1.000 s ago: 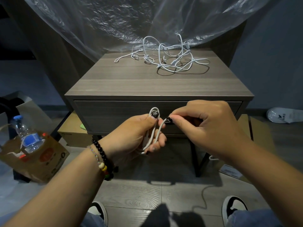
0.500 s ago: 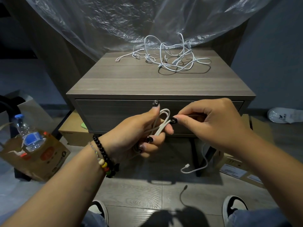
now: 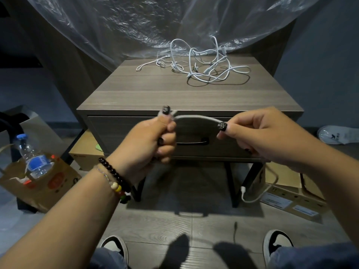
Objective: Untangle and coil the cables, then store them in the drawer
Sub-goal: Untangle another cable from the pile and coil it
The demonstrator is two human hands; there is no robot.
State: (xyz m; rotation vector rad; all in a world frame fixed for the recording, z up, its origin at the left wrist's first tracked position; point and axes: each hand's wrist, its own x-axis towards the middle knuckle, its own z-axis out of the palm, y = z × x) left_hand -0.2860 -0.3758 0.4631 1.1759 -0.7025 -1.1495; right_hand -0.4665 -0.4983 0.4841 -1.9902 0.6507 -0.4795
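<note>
both fists raised before drawer point(image 3: 136, 131): left hand point(image 3: 149, 144), right hand point(image 3: 258, 136) pinching cable point(image 3: 196, 117) taut.

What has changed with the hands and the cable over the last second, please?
The right hand has drawn away rightward, stretching the white cable between itself and the left hand. Both hands still grip it. The tangled cables and the drawer are unchanged.
</note>
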